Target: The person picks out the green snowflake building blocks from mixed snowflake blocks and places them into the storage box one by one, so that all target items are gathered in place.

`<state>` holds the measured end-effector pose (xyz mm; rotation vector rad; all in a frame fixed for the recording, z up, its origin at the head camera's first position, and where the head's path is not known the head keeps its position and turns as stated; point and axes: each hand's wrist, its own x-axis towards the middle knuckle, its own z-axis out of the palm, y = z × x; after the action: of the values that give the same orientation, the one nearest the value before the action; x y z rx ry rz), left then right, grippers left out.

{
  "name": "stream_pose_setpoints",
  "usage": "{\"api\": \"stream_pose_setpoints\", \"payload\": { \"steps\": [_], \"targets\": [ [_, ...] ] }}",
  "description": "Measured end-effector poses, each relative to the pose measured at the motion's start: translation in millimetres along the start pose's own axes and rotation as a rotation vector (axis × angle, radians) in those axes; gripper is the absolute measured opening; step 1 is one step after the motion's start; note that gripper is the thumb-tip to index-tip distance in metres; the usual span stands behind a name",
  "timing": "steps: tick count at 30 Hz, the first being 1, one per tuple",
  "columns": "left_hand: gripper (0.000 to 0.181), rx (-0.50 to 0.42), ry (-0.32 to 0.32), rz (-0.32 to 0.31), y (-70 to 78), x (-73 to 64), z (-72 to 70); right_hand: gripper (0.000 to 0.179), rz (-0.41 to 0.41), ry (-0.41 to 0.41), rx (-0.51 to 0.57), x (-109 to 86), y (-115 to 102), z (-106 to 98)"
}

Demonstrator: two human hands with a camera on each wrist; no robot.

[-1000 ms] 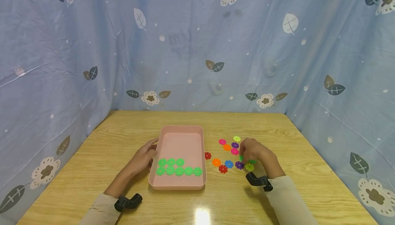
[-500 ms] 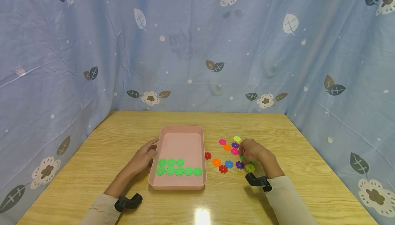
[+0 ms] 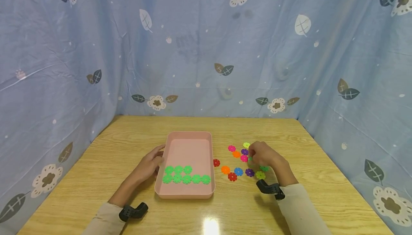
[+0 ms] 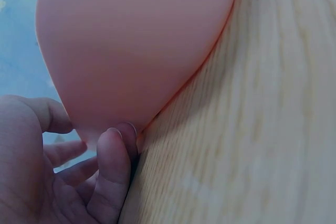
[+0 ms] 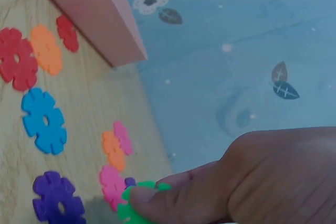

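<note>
A pink tray [image 3: 188,196] holds two rows of green flower-shaped plastic discs [image 3: 187,179] along its near end. My left hand [image 3: 149,165] grips its left side; in the left wrist view, bent fingers [image 4: 111,156] touch the pink outer wall [image 4: 142,51]. Between the thumb and fingers of my right hand [image 3: 264,154] is a green flower-shaped disc [image 5: 131,209], clearest in the right wrist view. It hangs just above the loose discs right of the tray. Another green disc [image 3: 264,168] lies beneath this hand.
Loose discs lie right of the tray: red [image 3: 232,177], orange [image 3: 225,170], blue [image 3: 238,171], purple [image 3: 249,172], pink [image 3: 231,148] and yellow-green [image 3: 260,175] ones among them. A patterned blue curtain [image 3: 199,49] hangs around the wooden table [image 3: 138,124].
My right hand has risen slightly from the table with the green disc, uncovering more of the green disc below. My left hand and the tray have stayed in place.
</note>
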<state>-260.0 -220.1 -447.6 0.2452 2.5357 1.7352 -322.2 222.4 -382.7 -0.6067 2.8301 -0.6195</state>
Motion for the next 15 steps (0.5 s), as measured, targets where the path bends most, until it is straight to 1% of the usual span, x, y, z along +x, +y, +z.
{"api": "stream_pose_setpoints", "payload": {
  "steps": [4,8,11,15],
  "targets": [
    [0.057,0.008,0.004,-0.005,0.7,0.2,-0.2,0.013,-0.065,0.076,0.016,3.7,-5.8,-2.8],
    [0.058,0.003,0.006,-0.003,1.1,0.1,-0.4,0.012,-0.119,0.149,0.033,8.0,-16.3,-3.5],
    [0.057,0.0,0.002,0.001,0.8,0.1,-0.1,0.012,-0.155,0.181,0.054,9.1,-27.0,-3.6],
    [0.057,0.002,0.0,0.002,0.7,-0.2,0.4,0.01,-0.2,0.185,0.097,10.5,-41.5,-2.9]
  ]
}}
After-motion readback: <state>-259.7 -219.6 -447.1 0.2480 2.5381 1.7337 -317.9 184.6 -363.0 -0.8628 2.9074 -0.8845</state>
